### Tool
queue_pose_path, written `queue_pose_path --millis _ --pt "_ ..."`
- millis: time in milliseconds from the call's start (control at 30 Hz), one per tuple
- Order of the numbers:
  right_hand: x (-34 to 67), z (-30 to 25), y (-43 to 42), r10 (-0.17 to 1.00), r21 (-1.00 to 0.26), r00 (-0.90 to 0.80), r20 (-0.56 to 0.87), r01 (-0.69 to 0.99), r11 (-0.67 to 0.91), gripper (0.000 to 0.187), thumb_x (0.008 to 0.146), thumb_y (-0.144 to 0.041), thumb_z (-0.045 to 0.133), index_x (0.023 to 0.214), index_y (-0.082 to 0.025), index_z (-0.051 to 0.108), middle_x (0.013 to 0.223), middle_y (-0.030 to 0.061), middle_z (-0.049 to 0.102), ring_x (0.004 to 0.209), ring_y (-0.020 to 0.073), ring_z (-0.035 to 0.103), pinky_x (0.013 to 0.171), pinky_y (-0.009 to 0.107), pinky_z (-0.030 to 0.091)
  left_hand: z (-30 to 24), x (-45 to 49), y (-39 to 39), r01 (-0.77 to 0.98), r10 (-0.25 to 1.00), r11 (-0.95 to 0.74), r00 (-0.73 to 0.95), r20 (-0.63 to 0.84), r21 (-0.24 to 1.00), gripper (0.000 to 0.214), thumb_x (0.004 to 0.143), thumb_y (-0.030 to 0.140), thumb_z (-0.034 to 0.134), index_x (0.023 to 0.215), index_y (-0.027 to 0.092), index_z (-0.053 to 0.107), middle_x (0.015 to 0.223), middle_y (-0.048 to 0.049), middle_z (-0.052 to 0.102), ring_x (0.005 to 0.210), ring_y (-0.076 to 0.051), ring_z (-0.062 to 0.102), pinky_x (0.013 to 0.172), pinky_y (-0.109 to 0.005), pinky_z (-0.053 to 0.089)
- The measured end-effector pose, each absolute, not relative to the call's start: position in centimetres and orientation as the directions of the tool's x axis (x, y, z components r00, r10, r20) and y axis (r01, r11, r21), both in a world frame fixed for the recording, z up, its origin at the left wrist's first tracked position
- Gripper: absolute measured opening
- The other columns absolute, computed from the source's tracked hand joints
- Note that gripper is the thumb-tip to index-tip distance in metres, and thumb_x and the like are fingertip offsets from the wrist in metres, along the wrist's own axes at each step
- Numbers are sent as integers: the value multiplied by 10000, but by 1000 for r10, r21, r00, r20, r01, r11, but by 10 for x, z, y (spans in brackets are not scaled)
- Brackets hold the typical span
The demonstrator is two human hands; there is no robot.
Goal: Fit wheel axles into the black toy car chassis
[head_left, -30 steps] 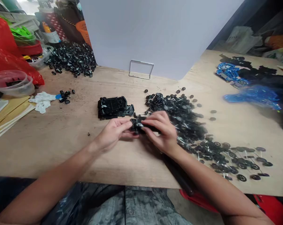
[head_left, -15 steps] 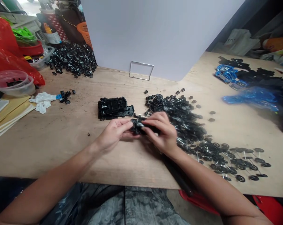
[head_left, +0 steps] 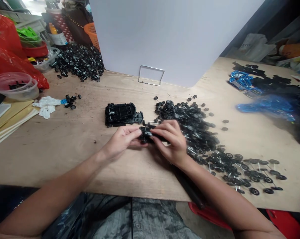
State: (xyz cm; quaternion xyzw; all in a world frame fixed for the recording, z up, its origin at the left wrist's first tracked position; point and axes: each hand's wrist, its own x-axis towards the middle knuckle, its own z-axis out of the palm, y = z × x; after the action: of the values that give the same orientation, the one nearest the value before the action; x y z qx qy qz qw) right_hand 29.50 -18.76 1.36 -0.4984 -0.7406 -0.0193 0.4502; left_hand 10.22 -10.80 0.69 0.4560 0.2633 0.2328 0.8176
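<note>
Between my two hands is a black toy car chassis [head_left: 145, 131], held just above the table in front of me. My left hand [head_left: 123, 137] is closed on its left end, thumb on top and fingers beneath. My right hand [head_left: 171, 139] grips the other end, its fingertips pressed on the top; much of the chassis is hidden under them. Just beyond my left hand lies a stack of black toy car chassis [head_left: 121, 114]. To the right, close to my right hand, spreads a heap of small black wheels on metal axles [head_left: 187, 116].
Another pile of black wheel parts [head_left: 77, 61] sits at the back left, near clear plastic tubs [head_left: 14, 87] and a red bag [head_left: 10, 53]. A white board [head_left: 160, 39] stands at the back. Blue car bodies [head_left: 241, 80] lie at the right. A dark bar [head_left: 189, 187] crosses the table's front edge.
The whole view has shifted very slightly. Both hands keep the chassis in nearly the same place, with only tiny finger movement.
</note>
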Motion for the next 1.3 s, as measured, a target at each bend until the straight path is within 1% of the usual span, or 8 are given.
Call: queue_pose_path --millis 400,600,700,800,900,1033,1200,1300 --pt "292 13 -189 654 -291 -180 735 787 544 224 889 -108 646 1090 -198 689 932 84 696 910 235 553 838 467 517 8 102 -110 -152 637 386 758 -143 910 324 929 415 669 1095 154 769 1088 -101 746 897 -191 713 855 -362 618" --pt "299 22 -194 709 -288 -244 662 790 541 232 913 -239 680 1137 -179 674 1014 116 685 993 256 559 845 445 519 15 103 -111 -114 658 303 744 -121 946 412 793 307 824 1168 155 746 1122 -99 758 937 -214 727 886 -348 600" --pt "310 28 -194 816 -401 -199 543 792 460 402 892 -455 715 1144 -147 660 1003 121 689 910 226 606 782 379 525 20 103 -112 -79 658 228 747 -94 971 385 792 297 822 1145 154 757 1153 -105 755 979 -239 730 899 -351 596" --pt "315 30 -194 911 -586 -162 379 720 372 457 851 -586 710 946 -140 687 792 43 679 687 142 588 614 263 462 23 104 -115 -47 648 180 757 -82 982 313 779 289 829 1053 144 785 1087 -105 774 962 -255 741 888 -349 604" --pt "313 32 -195 962 -733 -122 246 625 267 488 802 -623 737 770 -141 661 662 -8 612 596 101 512 542 224 385 23 103 -120 -14 652 144 753 -84 989 273 764 285 840 994 144 802 1012 -100 789 920 -263 751 875 -354 613" --pt "305 33 -196 979 -815 -114 168 542 203 480 783 -608 762 740 -139 668 679 -2 631 631 109 531 566 226 395 20 99 -124 1 673 80 738 -55 997 293 766 296 839 1027 168 806 1033 -90 788 934 -271 751 875 -356 618" --pt "301 27 -195 929 -731 -75 362 596 333 346 846 -492 755 846 -152 696 731 20 671 653 139 595 592 258 475 22 99 -118 -26 682 71 730 -30 997 313 783 299 828 1060 158 790 1070 -93 778 970 -252 739 894 -333 602" --pt "301 23 -194 758 -458 -115 642 736 499 307 872 -358 754 1127 -198 692 1020 97 710 930 228 651 833 408 556 24 100 -113 -76 683 155 729 -51 985 388 797 299 820 1154 163 752 1110 -89 764 978 -227 731 890 -319 595"
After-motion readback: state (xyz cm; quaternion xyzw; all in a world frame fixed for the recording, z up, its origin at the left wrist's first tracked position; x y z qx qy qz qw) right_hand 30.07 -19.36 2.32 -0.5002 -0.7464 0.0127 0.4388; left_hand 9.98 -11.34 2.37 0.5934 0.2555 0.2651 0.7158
